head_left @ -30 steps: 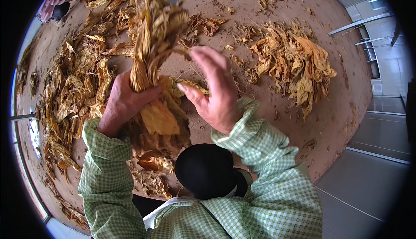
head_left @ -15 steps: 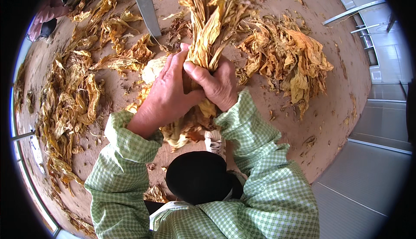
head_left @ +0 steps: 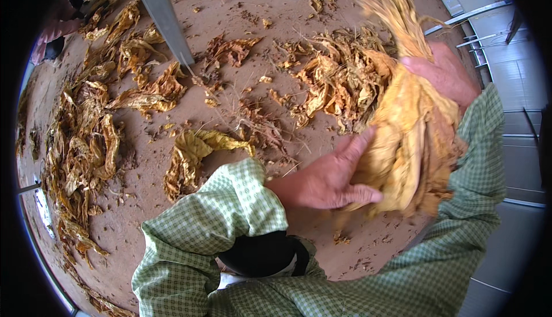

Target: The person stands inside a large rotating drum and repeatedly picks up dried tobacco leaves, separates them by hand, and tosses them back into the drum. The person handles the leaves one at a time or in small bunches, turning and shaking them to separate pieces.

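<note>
A bundle of dried yellow-brown leaves hangs at the right, its bound-looking stalk end upward and its broad leaves spreading down. Around its narrow neck my right hand is closed. My left hand lies against the bundle's lower left side, fingers stretched and thumb apart; part of its fingertips meets the leaves. Behind the bundle, a heap of similar dried leaves rests on the ground. A single curled yellow leaf clump lies beyond my left sleeve.
A long spread of dried leaves covers the left side of the brown floor. A grey metal post stands at the upper left. Loose stalks lie mid-floor. Another person's pink sleeve shows far left. Pale panels line the right.
The leaf bundle has moved from the centre to the right in my right hand. My left hand has let go of its neck and dropped to the lower leaves.
</note>
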The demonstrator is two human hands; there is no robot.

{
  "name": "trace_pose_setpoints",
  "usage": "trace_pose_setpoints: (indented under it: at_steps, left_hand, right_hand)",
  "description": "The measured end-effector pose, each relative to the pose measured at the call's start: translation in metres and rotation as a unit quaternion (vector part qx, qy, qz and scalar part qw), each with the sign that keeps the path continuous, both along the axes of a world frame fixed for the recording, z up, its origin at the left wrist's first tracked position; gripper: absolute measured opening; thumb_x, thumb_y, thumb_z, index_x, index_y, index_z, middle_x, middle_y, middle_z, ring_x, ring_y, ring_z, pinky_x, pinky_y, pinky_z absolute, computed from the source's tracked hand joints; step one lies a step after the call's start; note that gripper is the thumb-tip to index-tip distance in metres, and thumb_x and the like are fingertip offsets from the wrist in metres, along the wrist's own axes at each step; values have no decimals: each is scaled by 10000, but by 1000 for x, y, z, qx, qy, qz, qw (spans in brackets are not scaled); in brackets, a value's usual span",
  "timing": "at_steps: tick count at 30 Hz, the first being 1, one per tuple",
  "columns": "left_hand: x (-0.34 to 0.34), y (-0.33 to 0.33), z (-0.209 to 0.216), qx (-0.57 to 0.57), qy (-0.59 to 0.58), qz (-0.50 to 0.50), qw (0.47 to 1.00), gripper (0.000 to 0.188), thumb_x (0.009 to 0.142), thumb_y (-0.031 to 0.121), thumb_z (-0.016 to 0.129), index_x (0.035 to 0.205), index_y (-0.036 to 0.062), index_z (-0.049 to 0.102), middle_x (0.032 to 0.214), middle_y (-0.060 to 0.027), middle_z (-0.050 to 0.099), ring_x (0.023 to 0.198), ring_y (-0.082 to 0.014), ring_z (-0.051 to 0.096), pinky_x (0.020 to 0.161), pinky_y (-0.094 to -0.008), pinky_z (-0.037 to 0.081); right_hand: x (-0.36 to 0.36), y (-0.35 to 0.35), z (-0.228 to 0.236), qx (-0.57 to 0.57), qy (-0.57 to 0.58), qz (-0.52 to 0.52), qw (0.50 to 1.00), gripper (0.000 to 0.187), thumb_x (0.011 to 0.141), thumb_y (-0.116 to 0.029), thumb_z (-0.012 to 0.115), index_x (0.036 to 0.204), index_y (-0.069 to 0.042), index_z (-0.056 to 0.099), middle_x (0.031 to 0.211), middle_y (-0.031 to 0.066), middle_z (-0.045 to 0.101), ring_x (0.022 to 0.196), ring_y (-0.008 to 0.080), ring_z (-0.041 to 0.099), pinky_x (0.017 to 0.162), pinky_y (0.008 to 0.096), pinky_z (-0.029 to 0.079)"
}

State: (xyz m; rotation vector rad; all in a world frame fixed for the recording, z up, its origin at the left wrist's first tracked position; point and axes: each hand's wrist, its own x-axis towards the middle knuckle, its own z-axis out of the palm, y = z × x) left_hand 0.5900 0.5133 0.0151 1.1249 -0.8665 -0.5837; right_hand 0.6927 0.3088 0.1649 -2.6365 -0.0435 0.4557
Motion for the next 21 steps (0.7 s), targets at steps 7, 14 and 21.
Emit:
trace_pose_setpoints:
  at_steps: [7, 14, 21]
  left_hand:
    - [44, 3, -80, 271, -67, 41, 959, 814, 787, 286, 656, 1385, 56, 154, 1332, -248, 321, 1155, -364, 433, 981, -405, 382]
    - [90, 43, -137, 473, 15, 99, 875, 625, 788, 195, 634, 1325, 72, 339, 1168, -170, 495, 1007, -318, 541, 809, -411, 468]
    - [120, 1, -195, 494, -61, 167, 851, 657, 758, 129, 611, 1343, 73, 314, 1290, -158, 388, 1034, -335, 529, 864, -400, 455]
  right_hand:
    - [105, -104, -51, -580, 123, -66, 802, 373, 809, -232, 571, 1091, 10, 545, 1140, 206, 554, 1030, 340, 563, 872, 421, 443]
    - [205, -146, -186, -615, 102, -67, 779, 335, 832, -188, 561, 1095, 18, 545, 1045, 203, 583, 963, 300, 590, 799, 390, 477]
    - [200, -170, -327, -488, 37, -115, 864, 298, 855, -144, 551, 1099, 26, 545, 950, 201, 612, 896, 260, 618, 726, 360, 512]
